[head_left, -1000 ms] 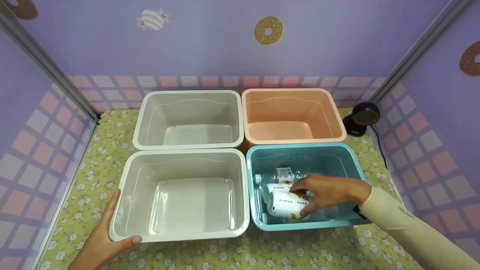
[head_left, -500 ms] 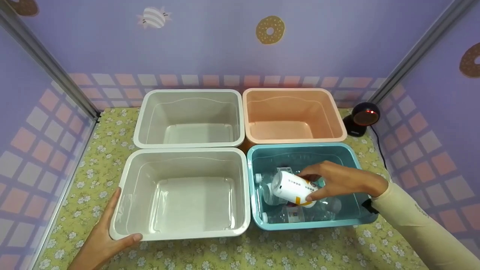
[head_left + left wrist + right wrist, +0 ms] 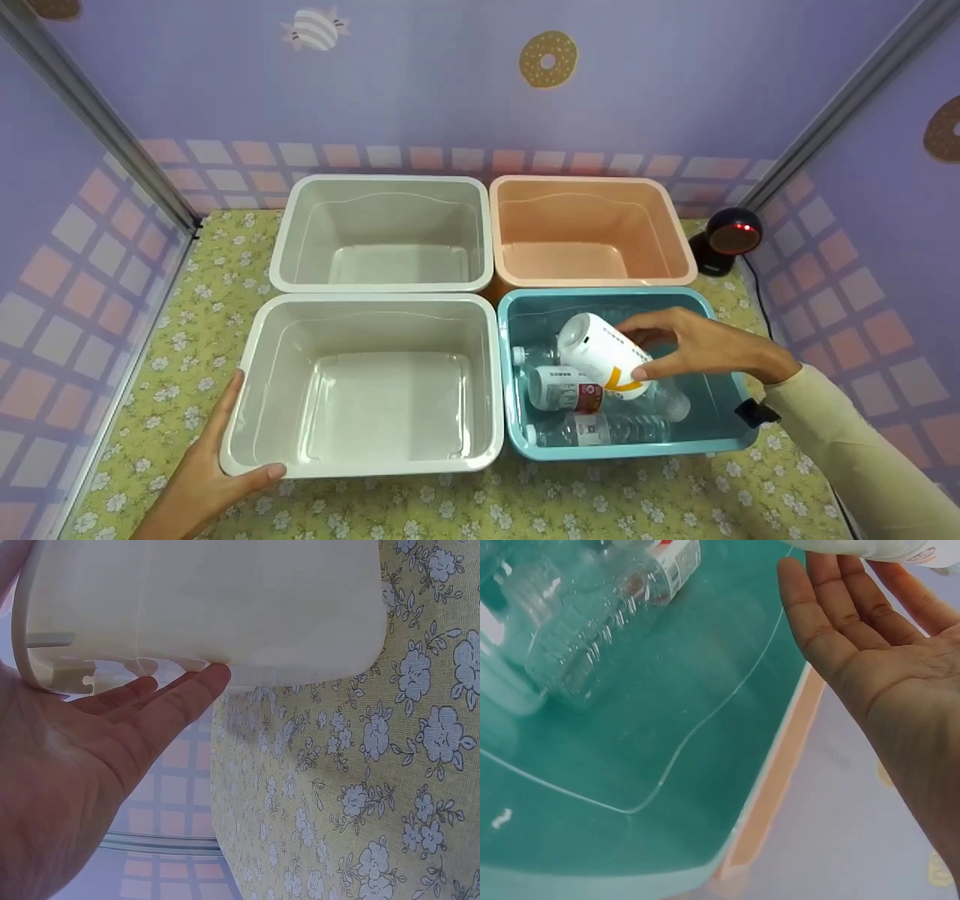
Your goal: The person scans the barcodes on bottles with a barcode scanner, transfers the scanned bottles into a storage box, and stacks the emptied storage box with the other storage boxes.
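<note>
- Picking seems to be the step in hand: the right grip (image 3: 686,341) is pinching a white bottle (image 3: 600,351) between thumb and fingers.
- The bottle is hanging tilted over other bottles (image 3: 592,430) in the blue bin (image 3: 630,450).
- The left grip (image 3: 199,471) is resting, spread and unclenched, against the front grey bin (image 3: 397,409).
- The next move is probably calling for a firm lift clear of the blue rim.
</note>
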`<state>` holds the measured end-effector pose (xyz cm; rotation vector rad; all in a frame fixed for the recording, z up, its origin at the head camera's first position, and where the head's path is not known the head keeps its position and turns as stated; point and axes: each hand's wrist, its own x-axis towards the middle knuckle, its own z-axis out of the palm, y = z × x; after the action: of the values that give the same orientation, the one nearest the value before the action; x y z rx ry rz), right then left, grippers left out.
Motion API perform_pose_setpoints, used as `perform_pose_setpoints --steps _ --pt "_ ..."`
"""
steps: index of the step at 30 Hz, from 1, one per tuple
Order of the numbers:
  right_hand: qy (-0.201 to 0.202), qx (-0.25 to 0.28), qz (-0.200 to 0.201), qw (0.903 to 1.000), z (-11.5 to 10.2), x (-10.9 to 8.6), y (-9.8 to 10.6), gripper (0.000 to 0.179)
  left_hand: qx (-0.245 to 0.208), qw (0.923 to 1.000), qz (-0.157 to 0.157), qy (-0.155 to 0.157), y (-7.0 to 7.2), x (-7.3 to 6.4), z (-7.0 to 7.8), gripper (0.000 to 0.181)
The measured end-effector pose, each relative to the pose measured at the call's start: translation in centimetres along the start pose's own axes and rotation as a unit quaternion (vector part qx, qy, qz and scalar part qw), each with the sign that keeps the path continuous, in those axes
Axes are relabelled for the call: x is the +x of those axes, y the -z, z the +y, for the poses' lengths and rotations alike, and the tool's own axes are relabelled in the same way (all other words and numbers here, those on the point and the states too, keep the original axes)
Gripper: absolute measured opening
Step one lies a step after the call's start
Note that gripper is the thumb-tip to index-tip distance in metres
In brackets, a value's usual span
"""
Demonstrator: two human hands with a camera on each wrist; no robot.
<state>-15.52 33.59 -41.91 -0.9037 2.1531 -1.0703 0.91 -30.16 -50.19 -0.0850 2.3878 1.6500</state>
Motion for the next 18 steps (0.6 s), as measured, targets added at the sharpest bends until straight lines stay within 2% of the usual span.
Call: perform_pose_setpoints --steps 5,10,15,18 --pt "-0.004 0.036 0.02 0.9991 0.3 -0.2 0.3 0.048 0.015 0.9998 0.003 -0.009 0.1 0.0 0.0 0.126" --pt "-0.013 0.024 0.072 0.9971 0.4 -0.1 0.1 0.053 0.023 0.9996 0.007 -0.015 0.1 0.0 0.0 0.126" --pt "0.015 -0.065 0.142 0.9875 0.2 0.1 -0.7 0.062 0.026 0.9995 0.01 -0.014 0.0 0.0 0.0 0.127" --pt "0.052 -0.154 0.175 0.9711 0.1 0.2 -1.3 0.069 0.021 0.9997 0.009 -0.013 0.0 0.0 -0.1 0.127"
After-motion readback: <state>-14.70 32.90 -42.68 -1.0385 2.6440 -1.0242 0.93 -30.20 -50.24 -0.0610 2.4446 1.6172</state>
